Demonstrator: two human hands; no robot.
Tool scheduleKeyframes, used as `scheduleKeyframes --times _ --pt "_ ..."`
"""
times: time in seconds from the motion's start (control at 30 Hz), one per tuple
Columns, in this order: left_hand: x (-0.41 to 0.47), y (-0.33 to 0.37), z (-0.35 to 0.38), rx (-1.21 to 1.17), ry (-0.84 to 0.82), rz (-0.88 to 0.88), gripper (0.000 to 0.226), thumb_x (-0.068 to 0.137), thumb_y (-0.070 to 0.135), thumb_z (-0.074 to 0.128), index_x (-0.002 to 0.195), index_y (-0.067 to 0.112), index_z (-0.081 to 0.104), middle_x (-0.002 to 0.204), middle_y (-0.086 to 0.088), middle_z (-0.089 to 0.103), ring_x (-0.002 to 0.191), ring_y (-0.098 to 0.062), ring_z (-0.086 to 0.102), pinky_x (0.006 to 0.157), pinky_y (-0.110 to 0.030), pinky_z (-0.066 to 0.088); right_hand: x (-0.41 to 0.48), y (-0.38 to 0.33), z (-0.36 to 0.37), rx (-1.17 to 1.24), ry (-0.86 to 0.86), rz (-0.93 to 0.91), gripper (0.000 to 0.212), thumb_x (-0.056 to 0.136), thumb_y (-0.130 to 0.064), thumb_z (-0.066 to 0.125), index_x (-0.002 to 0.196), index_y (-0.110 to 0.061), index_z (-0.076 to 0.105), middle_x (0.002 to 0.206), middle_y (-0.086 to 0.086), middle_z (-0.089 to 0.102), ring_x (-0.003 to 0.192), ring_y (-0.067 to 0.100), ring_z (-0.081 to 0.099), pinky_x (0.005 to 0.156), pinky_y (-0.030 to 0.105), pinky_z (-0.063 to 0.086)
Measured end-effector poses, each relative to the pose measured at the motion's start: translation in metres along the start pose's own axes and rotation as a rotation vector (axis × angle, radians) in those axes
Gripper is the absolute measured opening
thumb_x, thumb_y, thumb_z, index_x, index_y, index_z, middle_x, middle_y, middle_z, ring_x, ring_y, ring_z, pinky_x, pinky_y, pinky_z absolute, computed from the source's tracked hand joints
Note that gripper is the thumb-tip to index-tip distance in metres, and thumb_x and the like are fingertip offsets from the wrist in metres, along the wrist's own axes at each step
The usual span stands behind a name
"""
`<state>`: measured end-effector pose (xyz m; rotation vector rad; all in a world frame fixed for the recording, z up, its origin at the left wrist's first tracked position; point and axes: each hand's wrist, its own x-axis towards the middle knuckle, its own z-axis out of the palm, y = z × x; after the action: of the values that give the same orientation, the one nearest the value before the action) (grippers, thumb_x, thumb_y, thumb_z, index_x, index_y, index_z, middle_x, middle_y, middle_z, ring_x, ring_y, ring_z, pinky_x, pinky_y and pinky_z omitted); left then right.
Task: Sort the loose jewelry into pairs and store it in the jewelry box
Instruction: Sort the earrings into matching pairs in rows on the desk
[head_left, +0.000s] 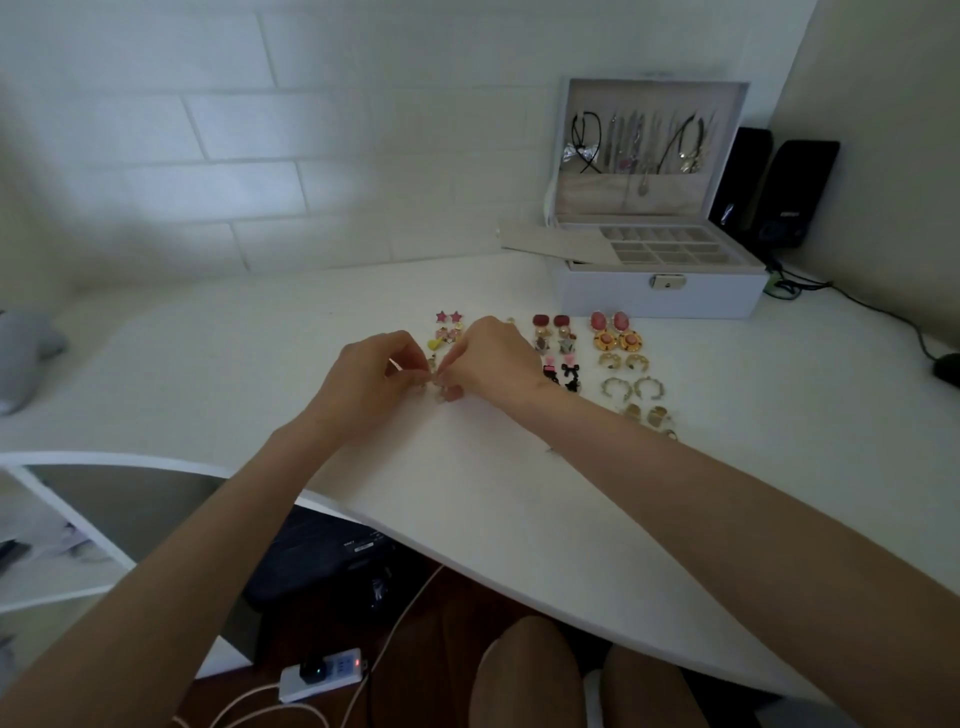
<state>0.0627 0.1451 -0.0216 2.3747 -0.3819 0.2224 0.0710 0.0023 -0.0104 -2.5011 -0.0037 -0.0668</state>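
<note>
Head view: both hands meet over the middle of the white surface (467, 493). The left hand (371, 371) and the right hand (493, 358) each close their grip to a fingertip pinch on one small pale piece (434, 383) held between them. It is too small and blurred to tell what kind of jewelry it is, or whether it touches the surface.

Earrings lie in pairs between the hands and the far edge. The stars (448, 316) are clear, but the right hand hides most of the rows beneath them. To its right lie red studs (551, 321), pink ovals (609, 321) and, nearer the front edge, gold hoops (631, 387). The nearest gold pieces blur together.

The box (657, 296) stands open at the far right corner, its compartments hard to read. Necklaces (649, 140) hang inside the lid. A tray (558, 244) juts out over its left side.

Black speakers (779, 192) stand behind the box, partly hidden by it.
</note>
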Motion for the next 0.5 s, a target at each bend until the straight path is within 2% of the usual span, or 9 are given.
scheduleKeyframes --times 0.07,0.13,0.2,0.3,0.33,0.4,0.43,0.5 --pt "-0.004 0.003 -0.002 0.024 0.036 0.024 0.003 0.085 0.013 0.064 0.088 0.014 0.062 0.088 0.002 0.063 0.075 -0.017 0.058 0.065 -0.015 0.042 -0.009 0.003 -0.013 0.046 -0.018 -0.020 0.014 0.076 -0.009 0.064 0.084 -0.013 0.075 0.071 0.001 0.073 0.078 0.012 0.069 0.074 0.028 0.055" --pt "-0.010 0.011 -0.003 0.043 0.076 0.056 0.005 0.087 0.013 0.061 0.092 0.014 0.062 0.090 0.004 0.062 0.075 -0.016 0.059 0.067 -0.016 0.043 -0.022 0.005 -0.031 0.090 -0.032 -0.052 0.012 0.080 -0.014 0.065 0.085 -0.017 0.076 0.069 -0.001 0.073 0.070 0.005 0.067 0.061 0.020 0.049" --pt "-0.017 0.021 -0.002 0.045 0.084 0.092 0.006 0.088 0.013 0.060 0.094 0.015 0.061 0.092 0.005 0.061 0.076 -0.014 0.059 0.070 -0.021 0.046 -0.036 0.009 -0.048 0.127 -0.051 -0.079 0.009 0.081 -0.017 0.068 0.086 -0.019 0.075 0.070 -0.002 0.073 0.054 -0.005 0.060 0.049 0.014 0.040" --pt "-0.031 0.041 0.003 0.030 0.063 0.143 0.005 0.088 0.015 0.060 0.093 0.017 0.061 0.095 0.004 0.061 0.077 -0.012 0.059 0.073 -0.024 0.047 -0.059 0.018 -0.070 0.177 -0.086 -0.081 0.008 0.081 -0.015 0.069 0.086 -0.015 0.074 0.072 0.002 0.073 0.036 -0.007 0.049 0.037 0.006 0.030" --pt "-0.036 0.049 0.006 0.022 0.061 0.163 0.004 0.088 0.016 0.060 0.092 0.017 0.061 0.095 0.005 0.061 0.077 -0.012 0.058 0.073 -0.024 0.047 -0.066 0.023 -0.077 0.177 -0.089 -0.082 0.008 0.081 -0.016 0.069 0.087 -0.014 0.074 0.072 0.002 0.073 0.038 -0.005 0.050 0.039 0.007 0.032" --pt "-0.048 0.065 0.015 0.001 0.044 0.211 0.002 0.088 0.018 0.060 0.090 0.019 0.061 0.094 0.007 0.061 0.077 -0.009 0.058 0.071 -0.020 0.045 -0.082 0.034 -0.087 0.154 -0.087 -0.078 0.010 0.081 -0.021 0.069 0.089 -0.017 0.074 0.071 -0.003 0.073 0.053 -0.002 0.057 0.051 0.013 0.042" --pt "-0.055 0.073 0.022 -0.011 0.028 0.241 0.002 0.088 0.019 0.060 0.089 0.020 0.060 0.093 0.008 0.060 0.076 -0.007 0.057 0.069 -0.019 0.044 -0.089 0.040 -0.091 0.147 -0.088 -0.076 0.011 0.081 -0.024 0.069 0.089 -0.018 0.074 0.069 -0.005 0.072 0.059 -0.002 0.060 0.055 0.011 0.042" --pt "-0.069 0.090 0.039 -0.029 -0.012 0.312 0.003 0.086 0.020 0.062 0.087 0.022 0.059 0.089 0.010 0.059 0.074 -0.003 0.056 0.066 -0.017 0.043 -0.103 0.055 -0.098 0.149 -0.095 -0.066 0.008 0.081 -0.023 0.069 0.087 -0.020 0.074 0.067 -0.007 0.071 0.059 -0.008 0.059 0.052 0.004 0.038"
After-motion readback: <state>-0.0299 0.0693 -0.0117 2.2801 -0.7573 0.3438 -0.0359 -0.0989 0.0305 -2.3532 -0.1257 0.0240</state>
